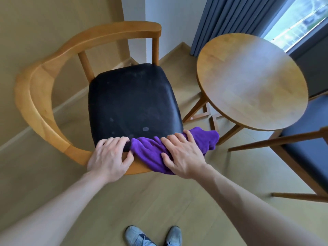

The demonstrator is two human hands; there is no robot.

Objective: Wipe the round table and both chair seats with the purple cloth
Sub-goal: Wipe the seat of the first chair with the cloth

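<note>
Two hands low centre, I note: left hand [111, 157] grips black seat [133, 102] front edge; right hand [182, 155] flat, fingers spread on one purple cloth [150, 151] there. One round table [252, 80] upper right; second chair [301, 144] right edge.

Pale wood-look floor [159, 201] underfoot. Beige wall [53, 23] to my left with a light skirting board [58, 107] at its base; a white wall section [170, 20] meets it at the corner. Blue-grey pleated curtain [230, 18] hangs beside a window [298, 22], daylight entering at upper right.
</note>
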